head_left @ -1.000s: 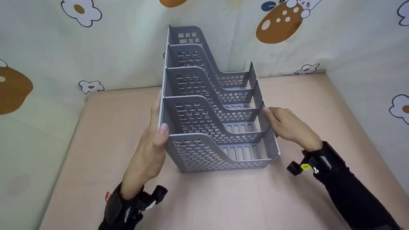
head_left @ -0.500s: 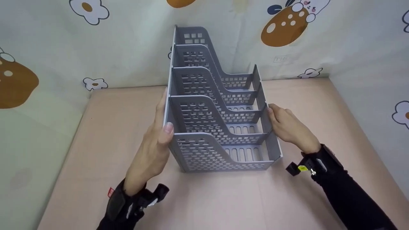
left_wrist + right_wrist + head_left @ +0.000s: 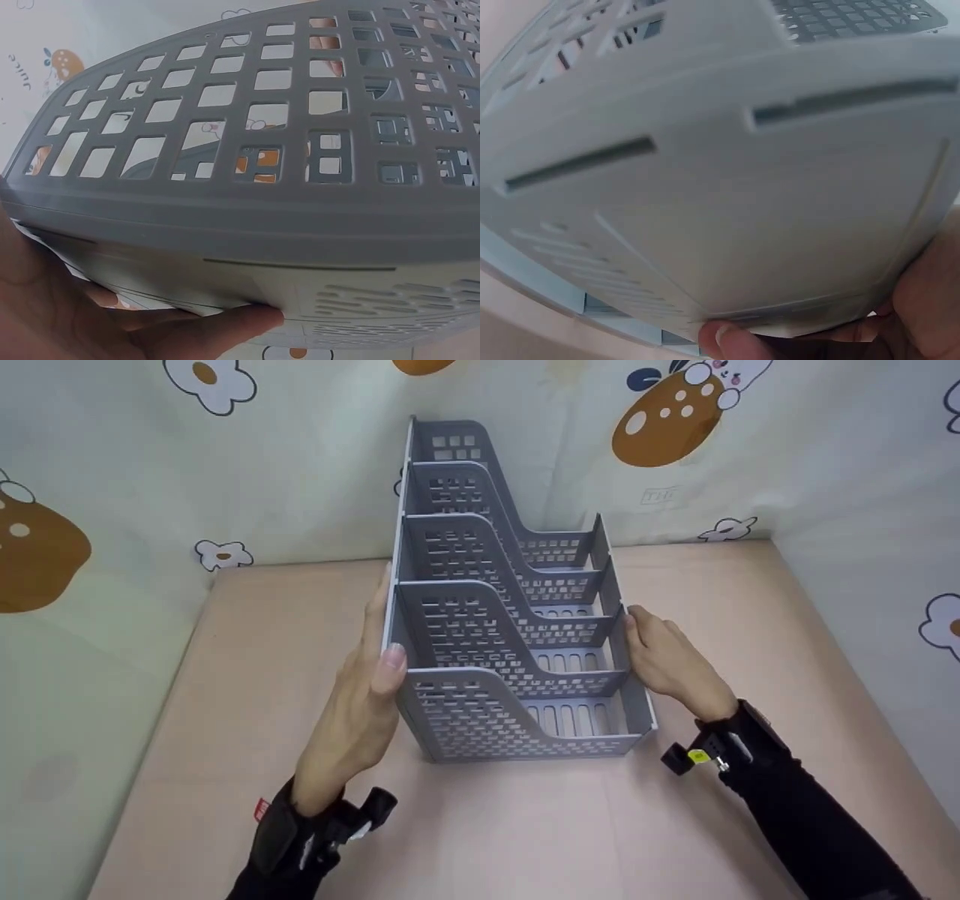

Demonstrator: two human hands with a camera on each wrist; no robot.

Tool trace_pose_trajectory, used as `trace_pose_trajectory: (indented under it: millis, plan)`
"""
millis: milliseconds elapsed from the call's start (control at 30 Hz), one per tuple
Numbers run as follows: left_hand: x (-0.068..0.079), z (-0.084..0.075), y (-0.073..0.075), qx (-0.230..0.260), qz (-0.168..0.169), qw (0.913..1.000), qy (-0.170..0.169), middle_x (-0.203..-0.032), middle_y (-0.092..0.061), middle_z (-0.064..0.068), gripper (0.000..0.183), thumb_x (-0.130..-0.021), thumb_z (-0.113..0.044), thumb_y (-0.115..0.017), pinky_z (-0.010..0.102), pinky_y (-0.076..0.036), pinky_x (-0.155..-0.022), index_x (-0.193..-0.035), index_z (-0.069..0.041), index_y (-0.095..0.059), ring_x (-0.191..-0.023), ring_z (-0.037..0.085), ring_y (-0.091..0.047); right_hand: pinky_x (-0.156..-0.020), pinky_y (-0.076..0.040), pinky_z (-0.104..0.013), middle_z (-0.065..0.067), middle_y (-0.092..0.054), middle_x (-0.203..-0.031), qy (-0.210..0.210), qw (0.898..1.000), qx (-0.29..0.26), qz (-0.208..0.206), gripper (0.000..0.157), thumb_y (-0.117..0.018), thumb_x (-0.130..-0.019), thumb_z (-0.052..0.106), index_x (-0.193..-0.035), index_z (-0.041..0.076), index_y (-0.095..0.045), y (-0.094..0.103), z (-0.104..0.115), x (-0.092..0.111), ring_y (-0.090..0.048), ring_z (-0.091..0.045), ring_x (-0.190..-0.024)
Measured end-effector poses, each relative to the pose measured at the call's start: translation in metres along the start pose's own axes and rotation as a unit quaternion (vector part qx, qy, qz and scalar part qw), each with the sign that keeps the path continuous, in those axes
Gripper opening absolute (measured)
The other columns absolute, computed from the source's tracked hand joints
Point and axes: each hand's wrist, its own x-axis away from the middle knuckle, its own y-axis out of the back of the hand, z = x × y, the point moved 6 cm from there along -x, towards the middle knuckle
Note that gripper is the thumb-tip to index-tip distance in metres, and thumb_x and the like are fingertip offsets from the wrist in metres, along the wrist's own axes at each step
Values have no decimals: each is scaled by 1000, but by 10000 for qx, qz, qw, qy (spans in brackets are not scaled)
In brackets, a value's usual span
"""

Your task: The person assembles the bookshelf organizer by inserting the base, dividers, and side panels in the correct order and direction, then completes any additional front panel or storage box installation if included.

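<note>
A grey plastic file organizer (image 3: 465,727), with several compartments and perforated dividers, stands between my hands in the head view. Its tall panel is on the left and its low panel on the right. My left hand (image 3: 352,705) grips the tall panel, thumb over the edge and fingers along the outer face. In the left wrist view the fingers (image 3: 225,326) lie against that panel. My right hand (image 3: 667,656) holds the low panel's rim with the thumb at its top. The right wrist view shows a fingertip (image 3: 724,337) on the panel. Whether the base touches the table cannot be told.
A pink tabletop (image 3: 247,675) lies beneath. Behind it hangs a pale wall cloth (image 3: 315,472) with flower and brown fruit prints, and more cloth closes off both sides. Black wrist cameras sit on both wrists.
The organizer and both hands first shifted slightly right in the head view, along with the background. In the last half second the right hand moved slightly left; both hands keep their hold.
</note>
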Motion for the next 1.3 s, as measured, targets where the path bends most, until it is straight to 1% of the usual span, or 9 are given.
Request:
trace_pose_trajectory:
  millis: [67,167,267,333,433,600,833,1067,1300]
  plan:
    - [0,1,1,-45,-10,10000,10,-146,-47,10,73,-99,-68,-20,58,-52,-78,-164,-38,-4,-111,35,-59,-83,-48,-57,-25,-60,-92,4,10000,-14,41,45,-24,-112,25,-119,-8,-54,-1,-1,-2,-61,-41,-95]
    - [0,2,1,11,-4,10000,35,-145,-48,12,74,-99,-70,-21,60,-52,-78,-164,-38,-4,-111,36,-59,-94,-46,-57,-29,-62,-108,133,9998,-158,-21,47,-27,-112,28,-132,-7,-51,-1,-1,-8,-60,-43,-109]
    - [0,1,2,-1,-8,10000,48,-148,-45,9,76,-97,-72,-21,60,-51,-79,-164,-39,-4,-113,35,-58,-106,-40,-58,-33,-57,-132,361,9985,-361,-215,50,-28,-112,27,-149,-5,-39,0,1,-15,-53,-46,-124]
    - [0,0,1,-10,23,10000,32,-150,-44,6,76,-97,-72,-21,60,-51,-80,-164,-38,-4,-114,34,-58,-107,-39,-58,-34,-51,-140,457,9972,-487,-339,51,-29,-112,22,-155,-5,-30,-1,1,-17,-53,-46,-126]
    - [0,-1,2,-57,11,10000,-2,-148,-46,6,77,-97,-72,-20,59,-51,-78,-164,-38,-3,-112,34,-59,-99,-47,-57,-34,-52,-138,497,9959,-621,-425,49,-29,-111,16,-156,-5,-29,-2,1,-18,-61,-43,-115]
    - [1,-3,3,-89,-41,10000,18,-139,-53,8,75,-98,-72,-20,56,-53,-74,-164,-39,-4,-107,34,-62,-94,-51,-57,-32,-59,-130,537,9947,-710,-510,48,-28,-111,16,-155,-3,-35,-6,0,-22,-65,-40,-108]
    - [0,2,1,-143,-3,9999,18,-145,-49,11,72,-99,-68,-19,58,-52,-74,-164,-39,-3,-108,36,-60,-101,-46,-57,-29,-64,-123,343,9964,-676,-380,47,-30,-111,17,-153,-4,-38,-15,-11,-23,-63,-41,-112]
    - [0,1,1,-168,-32,9998,-105,-146,-47,10,76,-98,-72,-18,58,-52,-74,-164,-37,-3,-108,35,-59,-112,-35,-54,-29,-58,-134,372,9955,-732,-477,46,-30,-111,15,-153,-4,-39,-20,-13,-25,-51,-41,-129]
    - [1,0,0,-97,22,10000,-9,-145,-46,10,76,-98,-73,-18,57,-53,-73,-164,-38,-2,-107,36,-60,-109,-39,-54,-29,-59,-132,223,9948,-896,-431,48,-29,-112,18,-152,-6,-38,-23,-18,-26,-54,-41,-126]
